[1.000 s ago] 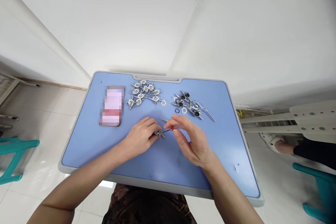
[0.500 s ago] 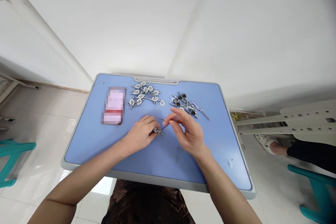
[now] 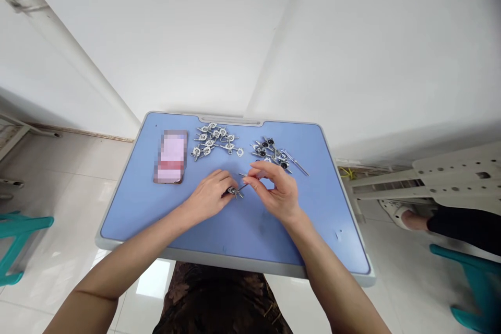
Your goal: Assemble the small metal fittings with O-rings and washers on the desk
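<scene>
My left hand (image 3: 211, 192) is closed around a small metal valve (image 3: 234, 191) with a flange and short pipe stubs, resting low over the blue table. Its far side is hidden under my fingers. Between thumb and fingertips, my right hand (image 3: 276, 188) pinches a thin screwdriver-like tool (image 3: 243, 186). The tool's tip points left at the valve; whether it touches cannot be made out. Another slim piece (image 3: 241, 174) shows just behind the tool. Beyond my hands lies a pile of similar silver valves (image 3: 211, 135), with a loose flat gasket-like plate (image 3: 240, 152) at its right.
Farther right is a second group of valves with round black faces (image 3: 284, 165), beside a long metal rod (image 3: 300, 166). A phone (image 3: 172, 156) lies at the left of the blue table (image 3: 129, 209). A wall stands behind; teal stools (image 3: 23, 224) flank the table.
My right thumb and fingers have come together into a tighter pinch on the tool. The left hand still holds the valve. The view has shifted slightly.
</scene>
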`<state>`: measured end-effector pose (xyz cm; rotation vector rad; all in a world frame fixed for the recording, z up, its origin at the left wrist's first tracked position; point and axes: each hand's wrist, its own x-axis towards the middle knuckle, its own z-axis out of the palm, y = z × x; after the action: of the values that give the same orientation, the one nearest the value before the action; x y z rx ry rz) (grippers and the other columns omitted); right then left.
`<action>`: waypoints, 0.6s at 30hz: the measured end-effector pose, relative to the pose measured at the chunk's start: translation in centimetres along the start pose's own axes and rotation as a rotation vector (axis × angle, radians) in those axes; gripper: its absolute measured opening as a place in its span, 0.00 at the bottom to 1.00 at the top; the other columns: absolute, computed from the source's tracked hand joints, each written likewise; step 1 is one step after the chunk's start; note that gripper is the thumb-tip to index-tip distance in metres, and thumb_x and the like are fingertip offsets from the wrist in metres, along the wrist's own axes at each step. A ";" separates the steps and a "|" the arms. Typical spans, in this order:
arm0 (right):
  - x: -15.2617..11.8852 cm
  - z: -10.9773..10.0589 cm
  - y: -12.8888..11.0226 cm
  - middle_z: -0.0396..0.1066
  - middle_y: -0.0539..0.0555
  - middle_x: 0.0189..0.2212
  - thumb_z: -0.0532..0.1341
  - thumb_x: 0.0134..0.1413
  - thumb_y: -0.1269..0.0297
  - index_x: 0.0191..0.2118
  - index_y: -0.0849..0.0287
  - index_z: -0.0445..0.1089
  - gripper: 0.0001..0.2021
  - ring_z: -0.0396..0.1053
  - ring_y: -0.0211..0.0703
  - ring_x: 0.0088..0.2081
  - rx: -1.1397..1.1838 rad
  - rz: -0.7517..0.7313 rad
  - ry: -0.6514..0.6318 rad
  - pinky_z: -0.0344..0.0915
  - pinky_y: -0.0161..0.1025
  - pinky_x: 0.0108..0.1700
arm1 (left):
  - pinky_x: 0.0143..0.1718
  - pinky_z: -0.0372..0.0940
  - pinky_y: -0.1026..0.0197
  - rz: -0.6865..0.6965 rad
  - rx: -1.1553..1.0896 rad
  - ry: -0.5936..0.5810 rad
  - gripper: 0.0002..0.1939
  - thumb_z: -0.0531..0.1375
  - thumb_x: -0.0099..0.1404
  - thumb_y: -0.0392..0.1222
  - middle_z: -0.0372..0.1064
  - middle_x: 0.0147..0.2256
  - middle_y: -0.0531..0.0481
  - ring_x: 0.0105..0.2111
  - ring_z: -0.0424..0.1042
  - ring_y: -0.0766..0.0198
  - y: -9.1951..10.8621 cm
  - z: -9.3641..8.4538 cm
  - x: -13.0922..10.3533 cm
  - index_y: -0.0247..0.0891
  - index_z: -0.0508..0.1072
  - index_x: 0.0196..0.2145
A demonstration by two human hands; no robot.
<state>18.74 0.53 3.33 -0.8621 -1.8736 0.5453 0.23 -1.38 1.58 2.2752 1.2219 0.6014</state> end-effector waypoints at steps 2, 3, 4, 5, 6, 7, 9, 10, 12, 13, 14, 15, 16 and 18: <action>0.2 -0.1 -0.1 0.71 0.50 0.31 0.58 0.59 0.67 0.56 0.51 0.61 0.19 0.72 0.39 0.31 0.024 -0.018 -0.079 0.73 0.41 0.36 | 0.41 0.65 0.56 -0.001 0.001 0.003 0.04 0.59 0.62 0.32 0.69 0.36 0.49 0.39 0.68 0.59 -0.1 0.0 0.0 0.37 0.71 0.36; 0.3 -0.2 -0.2 0.72 0.51 0.32 0.56 0.61 0.67 0.59 0.52 0.57 0.21 0.72 0.40 0.34 0.058 -0.015 -0.142 0.73 0.42 0.38 | 0.40 0.65 0.57 -0.003 0.002 0.008 0.04 0.59 0.62 0.32 0.69 0.35 0.49 0.38 0.68 0.59 -0.1 0.0 0.0 0.37 0.71 0.36; 0.4 -0.3 -0.3 0.72 0.53 0.35 0.54 0.62 0.67 0.62 0.52 0.54 0.23 0.73 0.40 0.36 0.092 -0.007 -0.194 0.73 0.43 0.40 | 0.40 0.65 0.57 -0.003 0.002 0.013 0.04 0.59 0.62 0.32 0.69 0.35 0.49 0.38 0.68 0.60 -0.1 0.0 0.0 0.37 0.72 0.36; 0.4 -0.3 -0.4 0.72 0.54 0.36 0.52 0.63 0.67 0.63 0.52 0.51 0.23 0.73 0.41 0.38 0.119 0.004 -0.220 0.73 0.43 0.41 | 0.40 0.65 0.57 -0.003 0.001 0.018 0.04 0.59 0.62 0.32 0.68 0.35 0.49 0.37 0.68 0.60 -0.2 0.0 0.0 0.37 0.72 0.36; 0.5 -0.3 -0.4 0.72 0.54 0.36 0.52 0.64 0.68 0.63 0.51 0.51 0.23 0.73 0.40 0.38 0.136 0.013 -0.222 0.73 0.43 0.41 | 0.40 0.65 0.57 -0.003 -0.001 0.022 0.04 0.59 0.62 0.32 0.68 0.34 0.49 0.37 0.68 0.60 -0.2 0.0 0.0 0.37 0.72 0.35; 0.5 -0.3 -0.3 0.72 0.53 0.35 0.52 0.64 0.68 0.62 0.51 0.54 0.22 0.73 0.40 0.37 0.143 0.020 -0.201 0.73 0.42 0.40 | 0.39 0.64 0.58 -0.005 -0.005 0.026 0.04 0.59 0.62 0.32 0.68 0.34 0.50 0.37 0.68 0.61 -0.2 -0.1 0.0 0.37 0.72 0.35; 0.4 0.0 -0.1 0.71 0.50 0.31 0.54 0.62 0.69 0.58 0.51 0.60 0.19 0.73 0.38 0.35 0.141 0.028 -0.142 0.73 0.40 0.39 | 0.39 0.64 0.58 -0.006 -0.013 0.029 0.03 0.59 0.62 0.32 0.68 0.34 0.50 0.36 0.68 0.61 -0.4 -0.1 0.0 0.37 0.72 0.35; 0.4 0.2 0.1 0.71 0.49 0.31 0.55 0.61 0.69 0.56 0.51 0.62 0.18 0.73 0.38 0.34 0.131 0.031 -0.119 0.73 0.39 0.39 | 0.38 0.64 0.59 -0.008 -0.017 0.029 0.03 0.60 0.61 0.32 0.68 0.34 0.50 0.36 0.68 0.61 -0.5 -0.1 0.0 0.36 0.72 0.34; 0.3 0.7 0.3 0.71 0.49 0.30 0.57 0.60 0.70 0.54 0.51 0.65 0.17 0.72 0.37 0.33 0.100 0.041 -0.089 0.72 0.38 0.38 | 0.38 0.64 0.59 -0.007 -0.018 0.031 0.04 0.60 0.61 0.31 0.68 0.34 0.50 0.36 0.68 0.61 -0.6 -0.1 0.1 0.36 0.72 0.34; 0.3 0.9 0.3 0.72 0.50 0.31 0.57 0.59 0.69 0.53 0.51 0.66 0.16 0.72 0.37 0.32 0.083 0.045 -0.075 0.72 0.38 0.37 | 0.38 0.64 0.59 -0.007 -0.016 0.033 0.04 0.60 0.60 0.31 0.68 0.34 0.50 0.36 0.68 0.61 -0.7 -0.1 0.1 0.36 0.72 0.35; 0.3 1.1 0.3 0.71 0.50 0.32 0.57 0.59 0.69 0.52 0.52 0.66 0.15 0.71 0.37 0.32 0.067 0.043 -0.063 0.72 0.38 0.37 | 0.38 0.64 0.59 -0.008 -0.013 0.035 0.04 0.60 0.60 0.31 0.68 0.34 0.50 0.36 0.68 0.61 -0.7 -0.1 0.1 0.36 0.72 0.34; 0.3 1.3 0.3 0.71 0.50 0.31 0.57 0.59 0.68 0.51 0.52 0.67 0.15 0.71 0.36 0.31 0.051 0.041 -0.053 0.72 0.38 0.37 | 0.38 0.64 0.59 -0.010 -0.011 0.036 0.05 0.60 0.60 0.31 0.68 0.34 0.50 0.36 0.68 0.62 -0.7 -0.1 0.1 0.36 0.72 0.34; 0.4 1.4 0.2 0.70 0.49 0.31 0.58 0.59 0.67 0.51 0.52 0.67 0.14 0.70 0.36 0.30 0.037 0.040 -0.041 0.71 0.37 0.36 | 0.38 0.64 0.59 -0.013 -0.009 0.037 0.05 0.60 0.60 0.31 0.68 0.34 0.50 0.36 0.68 0.62 -0.7 -0.1 0.1 0.36 0.72 0.34; 0.5 1.6 0.1 0.69 0.49 0.31 0.58 0.58 0.66 0.50 0.53 0.67 0.14 0.68 0.36 0.29 0.017 0.049 -0.013 0.71 0.36 0.35 | 0.38 0.64 0.60 -0.018 -0.006 0.038 0.05 0.60 0.59 0.30 0.68 0.34 0.50 0.36 0.68 0.62 -0.7 -0.2 0.0 0.36 0.72 0.34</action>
<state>17.22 0.99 2.86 -0.8968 -1.8616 0.5971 -0.27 -0.99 1.33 2.2549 1.2558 0.6440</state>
